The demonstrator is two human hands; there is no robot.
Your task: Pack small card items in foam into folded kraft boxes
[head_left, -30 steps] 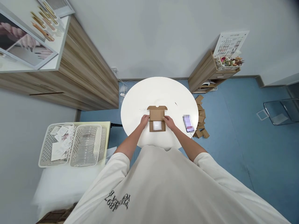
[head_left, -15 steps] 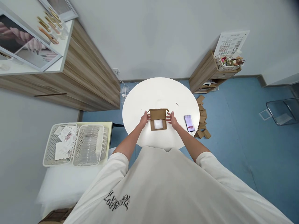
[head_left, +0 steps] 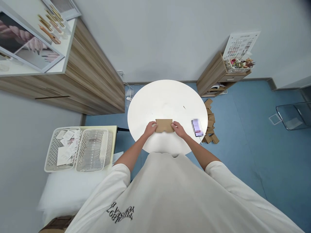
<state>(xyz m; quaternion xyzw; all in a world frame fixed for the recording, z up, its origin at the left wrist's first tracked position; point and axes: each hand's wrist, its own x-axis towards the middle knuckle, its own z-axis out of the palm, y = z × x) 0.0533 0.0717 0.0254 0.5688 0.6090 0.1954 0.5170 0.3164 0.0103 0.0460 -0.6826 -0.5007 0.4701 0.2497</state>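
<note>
Cardboard box [head_left: 164, 125] is seen with its lid folded over, on the near half of the white table [head_left: 167, 94] or just above it, in front of the chest. Its long axis is turned left to right, square across the body. The left end is held by the left hand [head_left: 151, 128], the right end by the right hand [head_left: 179, 129]; each grip is closed narrowly on its end, so the box lies directly between them and neither hand is nearer. Whether the lid is fully seated cannot be told. Farther out, past the right hand, a phone [head_left: 197, 126] is placed near the table's right rim. Beyond that rim, folded cardboard boxes [head_left: 210, 120] are piled on the floor.
</note>
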